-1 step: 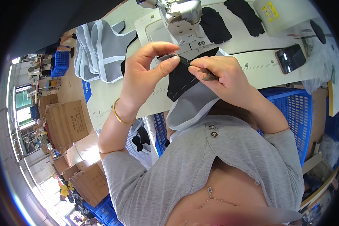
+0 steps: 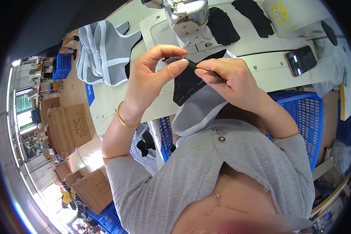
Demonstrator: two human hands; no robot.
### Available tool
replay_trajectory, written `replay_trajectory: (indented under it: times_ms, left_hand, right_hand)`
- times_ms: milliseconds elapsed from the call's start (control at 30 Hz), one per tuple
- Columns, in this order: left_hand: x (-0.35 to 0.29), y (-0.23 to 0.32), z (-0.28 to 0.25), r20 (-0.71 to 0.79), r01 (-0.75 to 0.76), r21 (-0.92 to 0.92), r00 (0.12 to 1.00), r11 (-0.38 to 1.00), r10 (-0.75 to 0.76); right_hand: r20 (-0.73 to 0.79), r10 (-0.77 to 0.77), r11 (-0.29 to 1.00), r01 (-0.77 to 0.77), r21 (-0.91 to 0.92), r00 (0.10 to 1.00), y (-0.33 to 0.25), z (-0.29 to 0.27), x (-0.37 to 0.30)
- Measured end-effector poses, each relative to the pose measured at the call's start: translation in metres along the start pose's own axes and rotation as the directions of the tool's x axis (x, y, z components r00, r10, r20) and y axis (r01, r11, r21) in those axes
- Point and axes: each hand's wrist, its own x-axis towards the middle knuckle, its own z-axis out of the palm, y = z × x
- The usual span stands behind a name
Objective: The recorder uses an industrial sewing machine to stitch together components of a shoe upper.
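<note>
My left hand (image 2: 154, 74) is closed in a pinch, thumb and forefinger on the edge of a black fabric panel (image 2: 188, 85) with pale stitch marks. The panel joins a grey mesh piece with white binding (image 2: 199, 111) that hangs over the table edge against my lap. My right hand (image 2: 232, 78) is closed round a dark metal tool (image 2: 215, 78), apparently thread snips, whose tapered brown-grey part shows below the fingers. Its narrow dark end reaches toward my left fingertips. The right fingers partly hide the tool and the fabric behind it.
A sewing machine (image 2: 189, 23) stands just beyond my hands. Stacked grey mesh pieces (image 2: 105, 54) lie at left, and black fabric pieces (image 2: 222, 25) at back right. A black phone-like device (image 2: 301, 61) lies at right. Blue crates (image 2: 300, 117) stand below the table.
My left thumb and fingertips have shifted very slightly right along the fabric edge. My right hand has barely moved.
</note>
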Motion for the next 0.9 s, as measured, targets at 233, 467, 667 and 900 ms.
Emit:
replay_trajectory:
  times_ms: [233, 467, 667, 900]
  left_hand:
    - [0.0, 0.0, -0.004, 0.092, 0.101, 0.025, 0.99, 0.995, -0.103]
    - [0.003, -0.002, -0.005, 0.09, 0.098, 0.014, 0.991, 0.995, -0.099]
    - [0.01, -0.003, -0.013, 0.094, 0.11, -0.05, 0.99, 0.993, -0.105]
    - [0.027, 0.004, -0.029, 0.046, 0.072, 0.046, 0.996, 0.996, -0.074]
  right_hand:
    - [0.01, 0.003, 0.999, -0.004, 0.042, 1.0, 0.001, 0.002, -0.002]
    - [0.001, 0.063, 0.995, -0.063, 0.079, 0.998, -0.003, 0.001, -0.001]
    - [-0.002, 0.1, 0.991, -0.1, 0.087, 0.995, -0.004, 0.0, 0.002]
    - [-0.085, 0.027, 0.999, -0.024, 0.046, 0.996, -0.002, -0.003, 0.01]
